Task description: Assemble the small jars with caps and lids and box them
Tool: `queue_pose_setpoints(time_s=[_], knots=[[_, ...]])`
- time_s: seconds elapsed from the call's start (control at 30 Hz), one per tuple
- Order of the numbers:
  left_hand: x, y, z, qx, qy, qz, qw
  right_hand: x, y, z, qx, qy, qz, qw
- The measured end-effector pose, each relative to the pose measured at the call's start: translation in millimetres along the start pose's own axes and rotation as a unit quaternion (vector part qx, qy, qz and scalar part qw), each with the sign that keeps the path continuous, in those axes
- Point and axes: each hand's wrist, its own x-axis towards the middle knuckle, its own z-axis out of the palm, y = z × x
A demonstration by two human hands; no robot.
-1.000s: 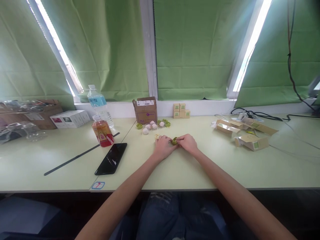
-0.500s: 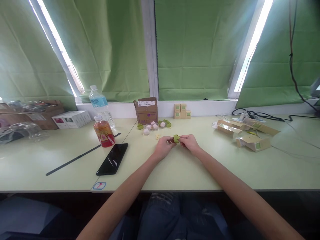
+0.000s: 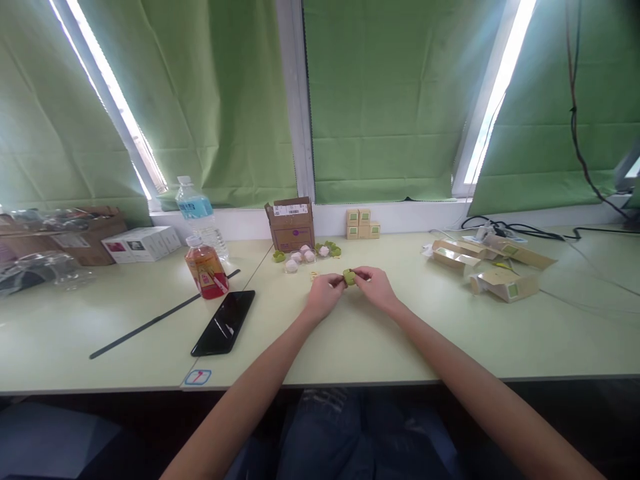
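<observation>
One small green piece (image 3: 349, 277) is pinched by the left hand (image 3: 323, 295) and the right hand (image 3: 377, 289) together
</observation>
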Motion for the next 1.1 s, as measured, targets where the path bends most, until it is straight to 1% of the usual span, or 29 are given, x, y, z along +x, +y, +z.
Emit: queue_pose_setpoints(time_s=[0.07, 0.1, 0.17, 0.23, 0.3, 0.37, 0.5, 0.7, 0.87, 1.0, 1.1], knots=[[1.7, 0.9, -1.5, -0.038, 0.018, -0.018, 0.999, -0.4, -1.1, 2.5, 0.010, 0.035, -0.039, 0.999], [2.2, 1.0, -2.6, -0.050, 0.026, -0.027, 0.998, -1.0, -2.1, 3.6, 0.016, 0.050, -0.048, 0.997], [2.0, 1.5, -4.6, -0.062, 0.035, -0.037, 0.997, -2.9, -4.7, 5.5, 0.020, 0.068, -0.044, 0.997], [0.2, 3.2, -5.5, -0.060, 0.039, -0.033, 0.997, -5.1, -7.0, 7.2, 0.008, 0.069, -0.015, 0.997], [-2.3, 6.4, -4.6, -0.048, 0.037, -0.014, 0.998, -6.5, -7.9, 9.0, 0.002, 0.054, 0.029, 0.998], [-4.5, 9.9, -2.7, -0.037, 0.030, 0.003, 0.999, -6.5, -7.1, 10.9, 0.021, 0.042, 0.058, 0.997], [-5.1, 12.1, -0.3, -0.027, 0.019, 0.008, 0.999, -4.2, -4.9, 12.6, 0.087, 0.033, 0.070, 0.993], [-1.8, 5.6, 0.1, -0.007, 0.023, 0.010, 1.000, -2.0, -8.9, 10.5, 0.163, 0.025, 0.118, 0.979], [-0.8, 3.4, 3.0, 0.008, 0.025, 0.035, 0.999, 0.3, -11.1, 9.1, 0.189, 0.029, 0.138, 0.972], [0.1, 5.6, 4.1, 0.008, 0.031, 0.031, 0.999, 3.7, -10.0, 7.6, 0.197, 0.033, 0.155, 0.967], [1.6, 7.2, 5.3, 0.003, 0.027, 0.028, 0.999, 6.7, -8.3, 5.6, 0.218, 0.043, 0.177, 0.959]])
